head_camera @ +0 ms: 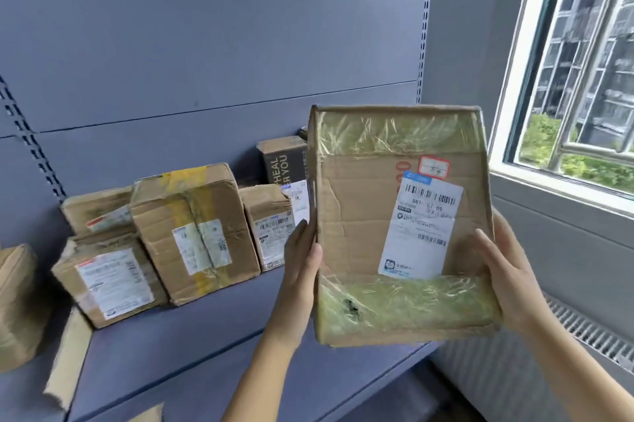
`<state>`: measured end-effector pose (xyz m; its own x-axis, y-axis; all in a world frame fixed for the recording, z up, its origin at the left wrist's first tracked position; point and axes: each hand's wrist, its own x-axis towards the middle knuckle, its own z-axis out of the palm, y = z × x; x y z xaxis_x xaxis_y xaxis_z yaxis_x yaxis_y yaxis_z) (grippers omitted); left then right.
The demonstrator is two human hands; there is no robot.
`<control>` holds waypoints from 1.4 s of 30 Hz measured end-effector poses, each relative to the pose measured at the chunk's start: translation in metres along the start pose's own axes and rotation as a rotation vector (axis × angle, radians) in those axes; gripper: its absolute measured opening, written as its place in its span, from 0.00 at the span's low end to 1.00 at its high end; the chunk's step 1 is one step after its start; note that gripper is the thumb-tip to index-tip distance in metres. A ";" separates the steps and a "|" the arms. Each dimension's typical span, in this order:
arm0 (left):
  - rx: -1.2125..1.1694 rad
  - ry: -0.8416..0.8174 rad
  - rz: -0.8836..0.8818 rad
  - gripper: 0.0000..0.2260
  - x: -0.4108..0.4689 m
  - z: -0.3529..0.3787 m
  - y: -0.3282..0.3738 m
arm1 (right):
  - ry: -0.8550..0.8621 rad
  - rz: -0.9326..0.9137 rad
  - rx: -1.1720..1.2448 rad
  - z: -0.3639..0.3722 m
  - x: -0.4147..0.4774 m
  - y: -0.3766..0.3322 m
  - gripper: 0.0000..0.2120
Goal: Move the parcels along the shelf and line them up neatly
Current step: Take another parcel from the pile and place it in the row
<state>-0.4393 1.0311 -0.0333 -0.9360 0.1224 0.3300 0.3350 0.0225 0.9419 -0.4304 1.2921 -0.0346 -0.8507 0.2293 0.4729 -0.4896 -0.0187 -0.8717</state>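
The left hand [302, 260] pressed straight fingers flat against the parcel [387, 222], while the right hand [511, 274] gripped its opposite edge.

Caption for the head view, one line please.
Left hand and right hand hold a taped cardboard parcel above the blue shelf, beside other parcels.
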 end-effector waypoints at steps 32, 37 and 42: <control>0.179 0.702 -0.132 0.10 0.011 0.086 -0.024 | -0.149 -0.008 -0.175 -0.014 0.074 0.077 0.14; 0.166 0.764 -0.113 0.13 0.020 0.087 -0.027 | -0.089 -0.053 -0.135 -0.011 0.083 0.073 0.16; 0.159 0.772 -0.064 0.13 0.024 0.085 -0.020 | -0.068 -0.095 -0.107 -0.010 0.092 0.063 0.13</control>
<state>-0.4594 1.1181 -0.0496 -0.7446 -0.6061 0.2797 0.2345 0.1549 0.9597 -0.5370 1.3219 -0.0471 -0.8143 0.1584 0.5584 -0.5485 0.1048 -0.8296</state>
